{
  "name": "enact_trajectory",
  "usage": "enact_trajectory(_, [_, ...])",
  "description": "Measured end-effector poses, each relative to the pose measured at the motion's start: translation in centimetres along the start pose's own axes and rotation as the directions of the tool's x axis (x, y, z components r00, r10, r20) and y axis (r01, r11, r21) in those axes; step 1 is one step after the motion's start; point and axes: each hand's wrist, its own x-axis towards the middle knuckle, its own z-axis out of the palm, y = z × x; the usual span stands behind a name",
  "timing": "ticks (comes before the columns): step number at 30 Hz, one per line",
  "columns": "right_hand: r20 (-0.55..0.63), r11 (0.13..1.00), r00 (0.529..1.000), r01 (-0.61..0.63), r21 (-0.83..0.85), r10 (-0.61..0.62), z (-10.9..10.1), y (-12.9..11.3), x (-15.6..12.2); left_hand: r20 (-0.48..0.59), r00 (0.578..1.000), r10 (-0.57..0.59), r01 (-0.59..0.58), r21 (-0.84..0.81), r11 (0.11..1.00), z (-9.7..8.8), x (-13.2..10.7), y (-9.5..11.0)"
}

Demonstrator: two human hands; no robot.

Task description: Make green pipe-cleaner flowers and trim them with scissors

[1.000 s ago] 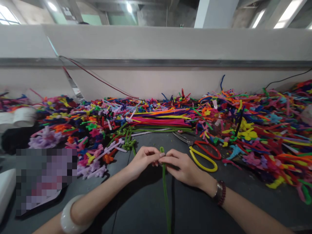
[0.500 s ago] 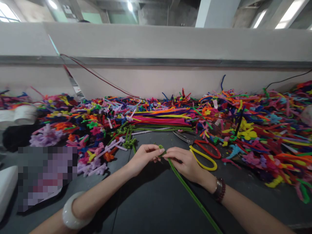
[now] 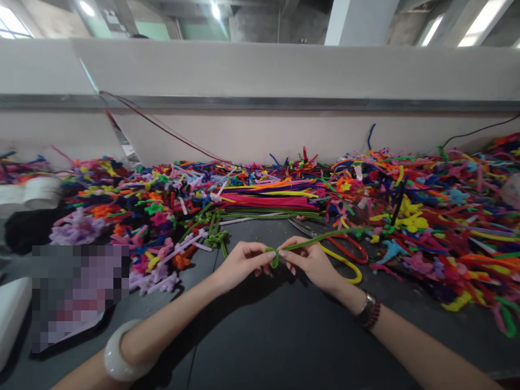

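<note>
Both hands are pinching here: the left hand point(image 3: 241, 265) has its thumb and fingers clamped on the curled end of a green pipe cleaner point(image 3: 325, 237), and the right hand point(image 3: 311, 265) grips it just beside that, tips nearly meeting. All of that is just left of the scissors point(image 3: 341, 256). There's a small loop drooping at the pinched end, while the long axis runs pretty straight off to the right and slightly away from the person, crossing over the scissors in view (can't tell how high above). Its far end kinda blurs out.

The scissors have red and yellow handles and lie on the dark bench point(image 3: 284, 336), blades pointing away and left. Left of them, past the left hand, is a clump of knotted green pieces point(image 3: 215, 238). Beyond the scissors, a bit left, a bundle of straight pipe cleaners point(image 3: 268, 201) lies crosswise. Right of the scissors: one messy multicolour heap point(image 3: 447, 227).
</note>
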Motion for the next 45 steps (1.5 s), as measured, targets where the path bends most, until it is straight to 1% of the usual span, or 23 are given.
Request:
enact_trajectory(3, [-0.067,0.991,0.994,0.081,-0.109,-0.089,0.3,-0.1,-0.3,-0.014,1.0,-0.008,0.007,-0.044,0.999,0.1,0.1,0.0])
enact_trajectory(5, [-0.065,0.983,0.99,0.117,-0.144,-0.128,0.5,-0.2,-0.4,-0.012,1.0,-0.005,0.005,-0.043,0.999,0.1,0.1,0.2])
enact_trajectory(7, [-0.041,0.986,0.993,0.107,-0.125,-0.113,0.5,-0.4,-0.4,0.009,1.0,-0.003,0.003,-0.02,1.0,0.0,0.0,0.4])
enact_trajectory(9, [0.037,0.997,0.999,0.036,-0.066,-0.034,0.2,-0.5,-0.4,0.069,0.997,-0.021,0.021,0.006,1.0,0.0,-0.2,0.6])
enact_trajectory(10, [0.107,0.999,0.994,-0.019,-0.04,0.023,-0.1,-0.6,-0.3,0.115,0.993,-0.037,0.034,0.024,0.999,0.0,-0.3,0.6])
enact_trajectory(11, [0.19,0.997,0.978,-0.079,-0.025,0.083,-0.3,-0.6,-0.2,0.172,0.983,-0.057,0.051,0.044,0.998,0.0,-0.4,0.6])
enact_trajectory(12, [0.274,0.99,0.952,-0.136,-0.028,0.139,-0.6,-0.6,-0.2,0.231,0.97,-0.076,0.06,0.073,0.996,0.1,-0.5,0.6])
enact_trajectory(13, [0.339,0.983,0.923,-0.181,-0.04,0.183,-0.8,-0.6,-0.1,0.276,0.957,-0.091,0.065,0.103,0.993,0.1,-0.6,0.6])
enact_trajectory(14, [0.374,0.976,0.902,-0.212,-0.049,0.214,-0.9,-0.5,0.0,0.299,0.949,-0.103,0.068,0.126,0.99,0.1,-0.6,0.5])
enact_trajectory(15, [0.371,0.973,0.901,-0.224,-0.047,0.226,-0.9,-0.5,0.0,0.296,0.95,-0.105,0.067,0.133,0.989,0.2,-0.6,0.4])
enact_trajectory(16, [0.335,0.975,0.917,-0.22,-0.029,0.217,-0.9,-0.4,0.1,0.271,0.958,-0.097,0.065,0.123,0.99,0.2,-0.5,0.3])
enact_trajectory(18, [0.199,0.984,0.966,-0.175,0.032,0.165,-0.8,-0.3,0.2,0.172,0.983,-0.069,0.062,0.041,0.997,0.1,-0.2,0.0])
enact_trajectory(19, [0.126,0.988,0.983,-0.144,0.061,0.136,-0.7,-0.3,0.3,0.114,0.991,-0.063,0.066,-0.023,0.998,0.1,-0.1,-0.1])
enact_trajectory(21, [0.029,0.992,0.996,-0.088,0.093,0.085,-0.6,-0.3,0.4,0.041,0.996,-0.081,0.086,-0.158,0.984,0.0,0.2,-0.2])
enact_trajectory(23, [-0.001,0.994,0.999,-0.054,0.097,0.054,-0.5,-0.4,0.5,0.038,0.994,-0.098,0.104,-0.241,0.965,0.0,0.2,-0.2])
enact_trajectory(25, [-0.002,0.996,0.999,-0.032,0.081,0.032,-0.5,-0.4,0.4,0.077,0.995,-0.07,0.087,-0.243,0.966,0.0,0.1,-0.1])
enact_trajectory(28, [0.011,0.999,1.0,-0.019,0.032,0.018,-0.4,-0.4,0.3,0.112,0.993,-0.029,0.05,-0.196,0.979,0.2,-0.1,0.0])
enact_trajectory(33, [0.028,0.999,0.999,-0.032,-0.012,0.032,-0.1,-0.5,0.0,0.111,0.992,-0.058,0.075,-0.155,0.985,0.2,-0.1,-0.1])
enact_trajectory(36, [0.033,0.999,0.998,-0.047,0.007,0.047,-0.2,-0.6,0.1,0.11,0.993,-0.046,0.061,-0.143,0.988,0.1,-0.1,-0.1])
enact_trajectory(39, [0.039,0.998,0.998,-0.056,0.029,0.055,-0.6,-0.5,0.2,0.142,0.989,-0.043,0.057,-0.101,0.993,0.2,-0.2,0.0])
enact_trajectory(43, [0.126,0.997,0.989,-0.077,0.004,0.076,-1.0,-0.1,0.3,0.235,0.967,-0.095,0.109,-0.05,0.993,0.3,-0.5,0.0])
enact_trajectory(45, [0.155,0.996,0.984,-0.093,0.006,0.091,-1.1,0.0,0.4,0.256,0.961,-0.105,0.118,-0.036,0.992,0.3,-0.5,-0.1])
